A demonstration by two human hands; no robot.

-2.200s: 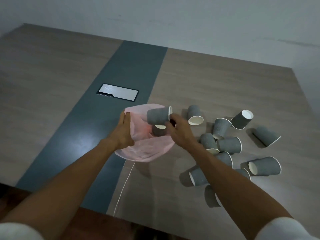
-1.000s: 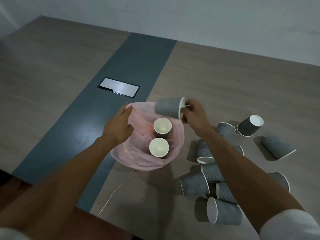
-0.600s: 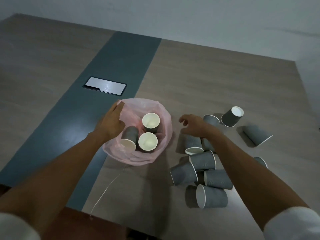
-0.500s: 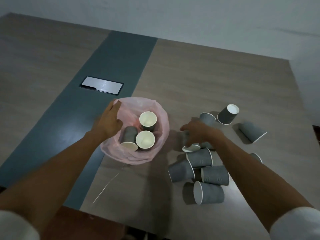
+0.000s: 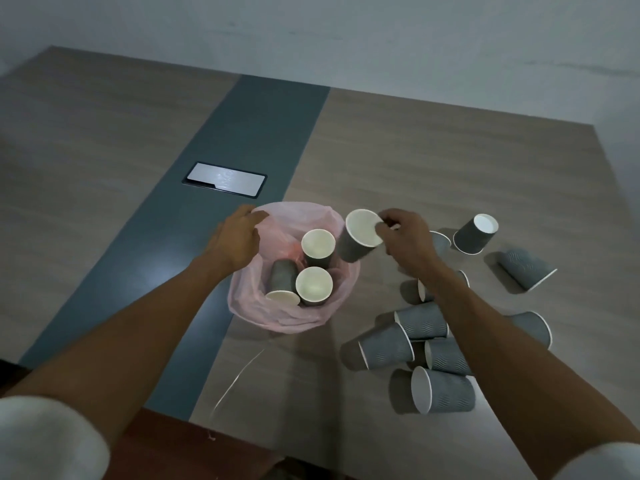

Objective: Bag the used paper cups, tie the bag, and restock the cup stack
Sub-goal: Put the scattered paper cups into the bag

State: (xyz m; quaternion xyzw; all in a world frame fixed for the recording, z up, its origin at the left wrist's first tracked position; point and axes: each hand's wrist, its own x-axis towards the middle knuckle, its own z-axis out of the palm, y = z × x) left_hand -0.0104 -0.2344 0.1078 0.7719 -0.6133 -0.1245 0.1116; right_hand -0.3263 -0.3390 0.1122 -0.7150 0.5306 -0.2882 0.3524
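cups (image 5: 446, 355) part-hidden by right forearm | sleeves (image 5: 48, 441) cut off at bottom edge

Single head-worn wide-angle view, looking forward and down, close over table (image 5: 433, 161) and hands.

Dim bluish indoor light, soft shadows beside the grey ribbed paper cups (image 5: 388, 346), faint glare on the brushed metal floor plate (image 5: 224, 179), wide-angle bending at edges, slight softness throughout

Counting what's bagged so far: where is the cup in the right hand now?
The cup hangs tilted at the right rim of the pink bag, pinched by the right hand.
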